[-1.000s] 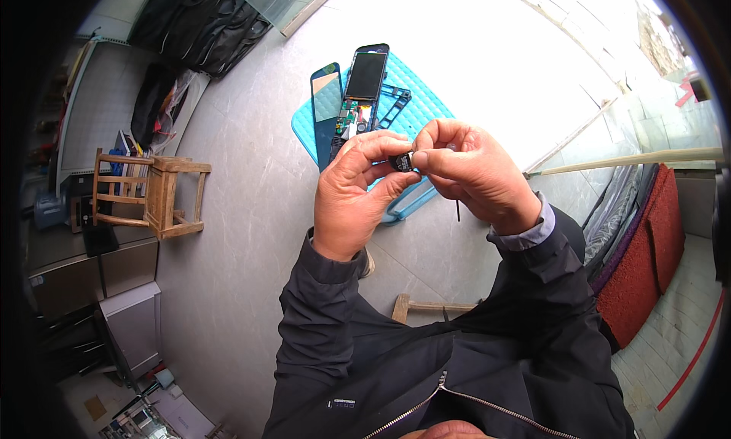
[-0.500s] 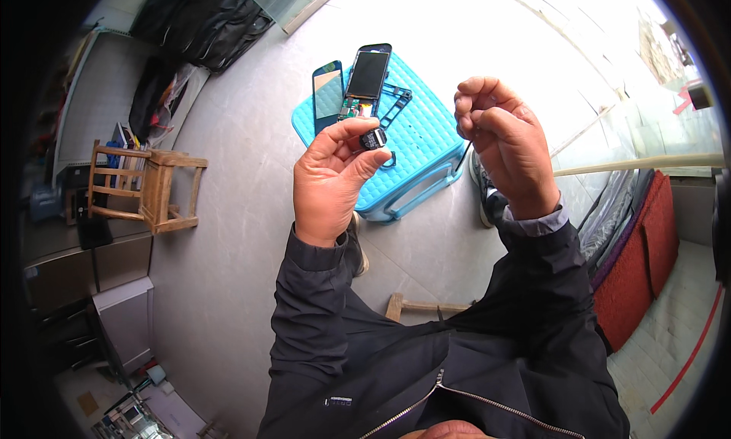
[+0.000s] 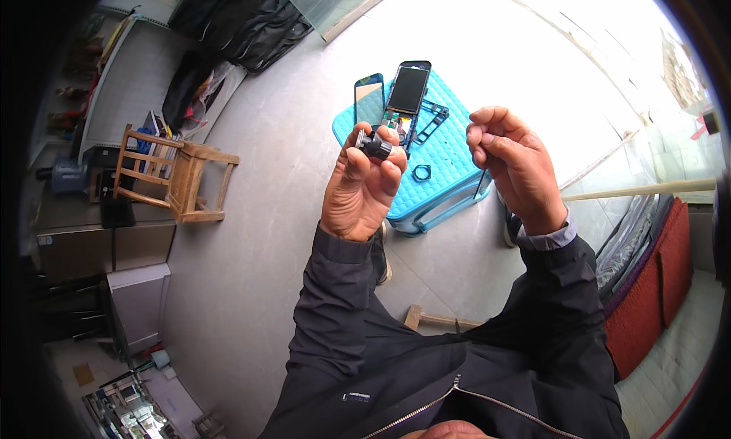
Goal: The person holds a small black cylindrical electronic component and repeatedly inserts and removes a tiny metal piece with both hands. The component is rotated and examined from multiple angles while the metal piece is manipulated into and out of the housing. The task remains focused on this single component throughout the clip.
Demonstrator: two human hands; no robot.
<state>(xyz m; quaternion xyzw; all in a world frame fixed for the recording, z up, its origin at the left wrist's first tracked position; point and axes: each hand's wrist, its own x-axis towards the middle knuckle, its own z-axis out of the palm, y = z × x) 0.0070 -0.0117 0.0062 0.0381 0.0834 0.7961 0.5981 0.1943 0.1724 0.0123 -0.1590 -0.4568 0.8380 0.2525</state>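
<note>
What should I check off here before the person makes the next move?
1. Black part gripped: ok, held in the fingers of the left hand.
2. Thin dark rod in the right hand: ok, it sticks out below the curled fingers.
3. Rod's tip clear of the blue stool: cannot tell, it overlaps the stool's edge in this view.
4. Opened device resting on the stool: ok, though the left hand hides its lower end.
5. Circuit board covered: not ok, green board shows below the screen.
6. Dark ring on the stool top: ok, lying apart from the device.
</note>
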